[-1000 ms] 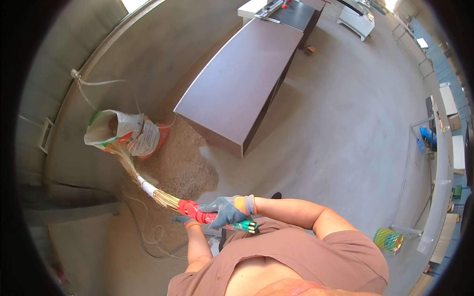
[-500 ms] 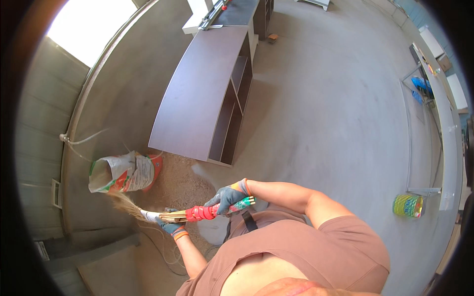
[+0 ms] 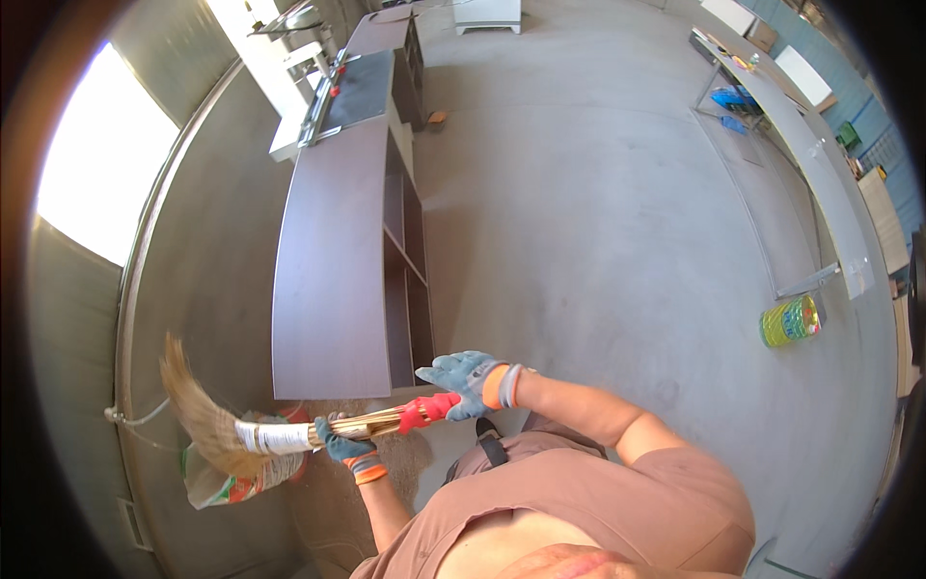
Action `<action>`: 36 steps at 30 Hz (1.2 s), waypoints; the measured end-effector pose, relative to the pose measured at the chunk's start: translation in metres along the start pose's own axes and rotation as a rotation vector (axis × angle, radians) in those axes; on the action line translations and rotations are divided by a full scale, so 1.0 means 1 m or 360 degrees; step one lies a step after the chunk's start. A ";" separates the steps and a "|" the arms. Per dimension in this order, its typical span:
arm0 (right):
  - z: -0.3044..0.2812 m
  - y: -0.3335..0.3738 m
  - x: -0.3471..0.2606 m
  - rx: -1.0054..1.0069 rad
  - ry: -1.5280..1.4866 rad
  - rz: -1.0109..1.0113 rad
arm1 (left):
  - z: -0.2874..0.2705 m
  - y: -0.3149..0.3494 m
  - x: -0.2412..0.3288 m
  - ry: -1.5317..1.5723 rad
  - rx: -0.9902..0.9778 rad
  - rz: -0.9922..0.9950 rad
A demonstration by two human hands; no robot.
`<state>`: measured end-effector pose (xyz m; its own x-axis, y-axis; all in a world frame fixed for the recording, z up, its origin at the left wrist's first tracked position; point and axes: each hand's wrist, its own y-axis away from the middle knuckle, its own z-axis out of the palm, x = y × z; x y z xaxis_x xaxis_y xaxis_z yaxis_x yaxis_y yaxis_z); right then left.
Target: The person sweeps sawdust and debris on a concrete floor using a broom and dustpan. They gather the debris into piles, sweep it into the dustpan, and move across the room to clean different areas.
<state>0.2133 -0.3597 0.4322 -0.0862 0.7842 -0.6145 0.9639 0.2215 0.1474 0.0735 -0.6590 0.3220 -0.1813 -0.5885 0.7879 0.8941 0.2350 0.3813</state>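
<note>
Item: broom (image 3: pixel 285 437), long-handled, natural fibre. Head of straw-brown bristles, flared and curved, tips pointing upward in the view. Neck bound in white wrapping with a dark band; next, a length of bare pale sticks; next, a red-wrapped grip.

Location: at the near end of the long grey cabinet (image 3: pixel 328 270), on the person's side, lying crosswise in the hands; bristles reach past the cabinet's left edge.

Left hand (image 3: pixel 344 442): blue-grey glove, orange cuff; just nearer the person than the cabinet's end; fingers clamped around the bare sticks beside the white wrapping.

Right hand (image 3: pixel 463 381): matching glove; near the cabinet's right near corner, at the red grip; fingers stretched out, not curled round it. Palm contact cannot be told.

Adjacent: printed bag (image 3: pixel 236 489), off the cabinet's left near corner, partly hidden by bristles.

Changes from half a second earlier: bristles, then below the bag's mouth, now raised across it; right fingers, then closed on the handle, now extended; green handle end, then visible, now hidden.
</note>
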 end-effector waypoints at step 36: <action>-0.227 0.326 0.624 0.0728 -0.1445 0.2160 | 0.634 0.087 -0.568 -0.1760 -0.1195 -0.1239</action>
<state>0.4165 0.3335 0.2730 0.8076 -0.3423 -0.4802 0.2189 -0.5821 0.7831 -0.0049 0.1864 0.2143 -0.5834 0.5496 0.5980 0.3695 -0.4761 0.7980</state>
